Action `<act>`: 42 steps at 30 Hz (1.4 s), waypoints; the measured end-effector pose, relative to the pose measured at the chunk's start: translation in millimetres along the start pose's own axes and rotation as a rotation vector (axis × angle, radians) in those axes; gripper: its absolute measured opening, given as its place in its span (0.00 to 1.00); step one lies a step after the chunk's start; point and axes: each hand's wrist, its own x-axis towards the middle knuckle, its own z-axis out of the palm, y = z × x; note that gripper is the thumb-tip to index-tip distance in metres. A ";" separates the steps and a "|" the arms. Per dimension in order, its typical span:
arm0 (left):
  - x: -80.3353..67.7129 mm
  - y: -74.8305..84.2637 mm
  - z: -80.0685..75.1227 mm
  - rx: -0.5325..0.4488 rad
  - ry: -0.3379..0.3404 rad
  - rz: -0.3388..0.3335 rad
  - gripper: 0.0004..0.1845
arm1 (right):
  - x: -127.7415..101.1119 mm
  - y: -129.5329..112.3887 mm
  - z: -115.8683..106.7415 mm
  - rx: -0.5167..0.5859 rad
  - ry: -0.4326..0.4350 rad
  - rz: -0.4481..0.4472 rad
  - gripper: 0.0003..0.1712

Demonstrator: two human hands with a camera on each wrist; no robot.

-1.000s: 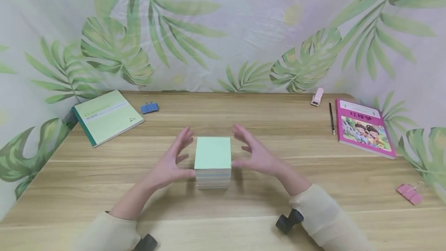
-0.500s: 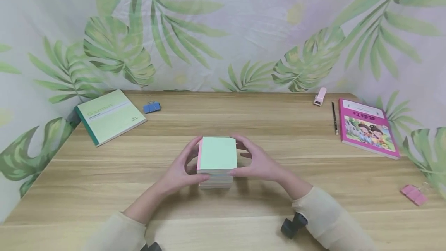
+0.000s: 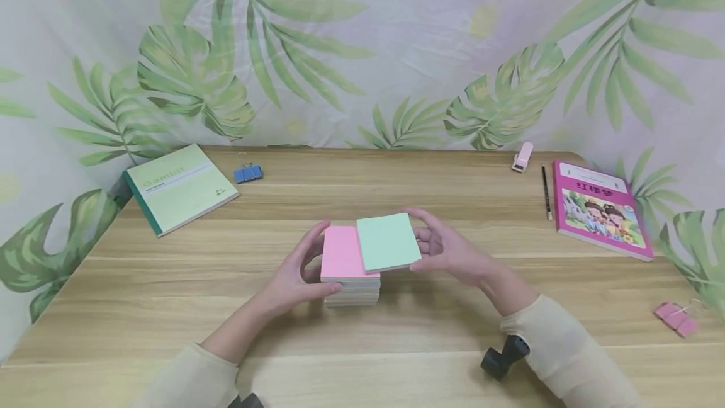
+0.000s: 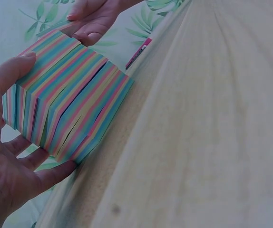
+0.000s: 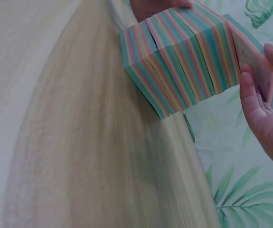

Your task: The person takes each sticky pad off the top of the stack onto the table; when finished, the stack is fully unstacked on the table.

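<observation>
Fingers [image 3: 421, 232] of the right hand [image 3: 453, 254] are pinching a thin green-topped pad [image 3: 388, 241], thumb at its near right corner and the other fingers curled at its far right edge. This hand is holding the pad just above the striped paper block [image 3: 351, 285], and the pad is sitting shifted to the right, so its left part is overlapping the block and its right part is hanging over the table [image 3: 362, 345].

The block is standing near the middle of the table, close in front of the person. Its top sheet is showing pink [image 3: 340, 254] on the uncovered left side.

The left hand [image 3: 294, 279] is bracing the block from the left: the thumb is lying at the near left corner and the fingers are curving along the left side, as the left wrist view is also showing [image 4: 13, 156]. So the block is lying to the right of the left fingers, and the lifted pad is lying to the left of the right fingers. The right hand is the nearer one to the pad; the left hand is touching only the block.

The pad is nearly square, so no long axis is standing out, and it is turned slightly compared with the block below.
</observation>
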 end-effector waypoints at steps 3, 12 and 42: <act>-0.6 -3.5 -1.3 0.000 0.001 0.008 0.48 | 4.7 -1.4 -3.4 0.096 0.015 -0.010 0.51; -3.4 -3.6 -3.7 -0.003 0.003 0.017 0.48 | 46.5 -5.6 -19.1 0.268 0.132 -0.051 0.47; -2.7 -2.1 0.0 -0.029 0.003 0.024 0.49 | 162.8 49.3 -45.6 0.385 0.405 0.222 0.52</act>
